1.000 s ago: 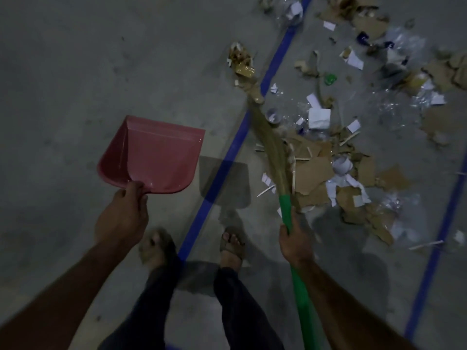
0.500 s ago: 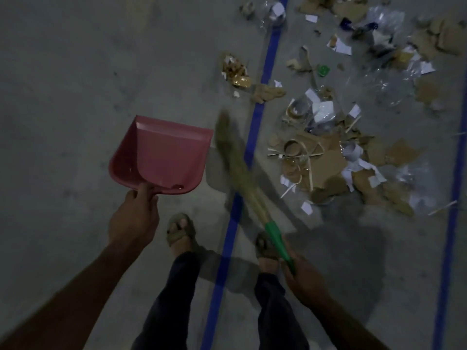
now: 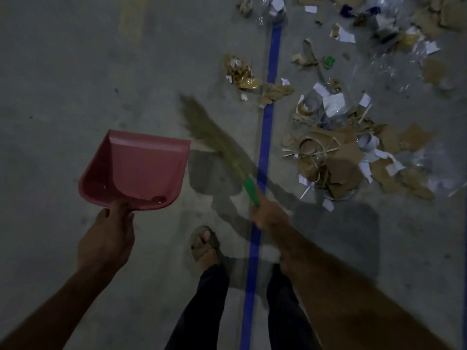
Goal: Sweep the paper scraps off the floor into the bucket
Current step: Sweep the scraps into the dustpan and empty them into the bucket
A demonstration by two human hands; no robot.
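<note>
Pink dustpan [image 3: 141, 168], green-handled broom [image 3: 222, 150], scraps [image 3: 336, 152]

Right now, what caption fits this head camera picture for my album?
Left hand holds a pink dustpan, right hand swings a broom beside scattered paper scraps.

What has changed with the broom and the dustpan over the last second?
The right hand swung the broom left, off the scrap pile and across the blue line, towards the dustpan. The left hand still grips the dustpan, still empty.
</note>
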